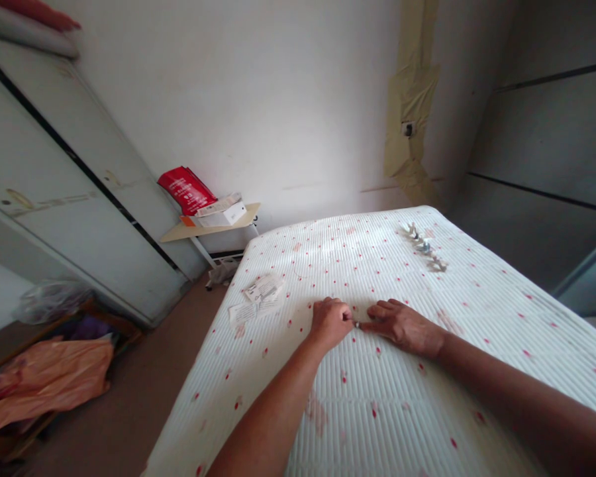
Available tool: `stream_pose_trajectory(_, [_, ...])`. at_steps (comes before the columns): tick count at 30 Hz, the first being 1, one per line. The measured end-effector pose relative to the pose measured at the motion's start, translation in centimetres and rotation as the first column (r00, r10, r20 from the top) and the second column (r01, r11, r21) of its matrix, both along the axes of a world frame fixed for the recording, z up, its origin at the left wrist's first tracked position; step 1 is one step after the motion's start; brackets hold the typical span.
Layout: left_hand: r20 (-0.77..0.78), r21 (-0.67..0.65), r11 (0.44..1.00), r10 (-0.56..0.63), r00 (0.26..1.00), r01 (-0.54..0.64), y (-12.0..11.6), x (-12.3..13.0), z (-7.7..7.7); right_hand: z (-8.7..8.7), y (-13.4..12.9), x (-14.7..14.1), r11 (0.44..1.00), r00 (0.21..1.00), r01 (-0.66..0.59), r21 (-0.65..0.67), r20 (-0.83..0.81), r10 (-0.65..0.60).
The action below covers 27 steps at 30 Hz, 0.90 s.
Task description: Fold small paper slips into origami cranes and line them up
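Observation:
My left hand (332, 320) is closed, its fingers curled and the thumb side turned toward a small dark and silvery thing (356, 325), too small to name. Facing it from the other side, my right hand (403, 326) has its fingers bent, and its thumb side meets the same small thing. Both hands rest low over a white ribbed mattress (338, 377) with red spots. Farther off to the right lies a row of several small pale and dark pieces (424, 246). To the left are printed paper pieces (263, 291) lying on the mattress.
Beyond the mattress's left corner, a small table (218, 227) bears a red bag (185, 190) and a white box (231, 214). A pale cabinet (79, 159) stands left, near an orange plastic bag (54, 377). A wall socket (408, 128) sits behind; dark panels (546, 139) rise right.

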<state>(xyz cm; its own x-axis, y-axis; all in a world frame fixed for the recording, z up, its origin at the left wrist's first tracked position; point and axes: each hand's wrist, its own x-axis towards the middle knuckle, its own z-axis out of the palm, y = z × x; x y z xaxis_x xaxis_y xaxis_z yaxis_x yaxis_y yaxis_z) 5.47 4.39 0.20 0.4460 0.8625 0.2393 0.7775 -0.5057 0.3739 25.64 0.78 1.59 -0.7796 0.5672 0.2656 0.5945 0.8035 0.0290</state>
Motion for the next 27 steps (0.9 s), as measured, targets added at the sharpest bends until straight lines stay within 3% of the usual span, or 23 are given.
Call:
stream_pose_trajectory(7, [0.049,0.123,0.983,-0.143,0.989,0.136,-0.7,-0.4,-0.6,0.0,-0.1,0.0,1.0,1.0,0.015,-0.019,-0.005,-0.015])
stream_pose_trajectory(16, [-0.307,0.295,0.889,-0.259,0.916,0.351,-2.0,-2.3,1.0,0.3,0.0,0.0,0.999,1.0,0.016,-0.035,-0.02,-0.016])
stream_pose_trajectory(27, [-0.35,0.338,0.872,-0.232,0.908,0.353,-2.2,-2.5,1.0,0.0,0.1,0.3,0.999,1.0,0.019,-0.046,-0.02,-0.02])
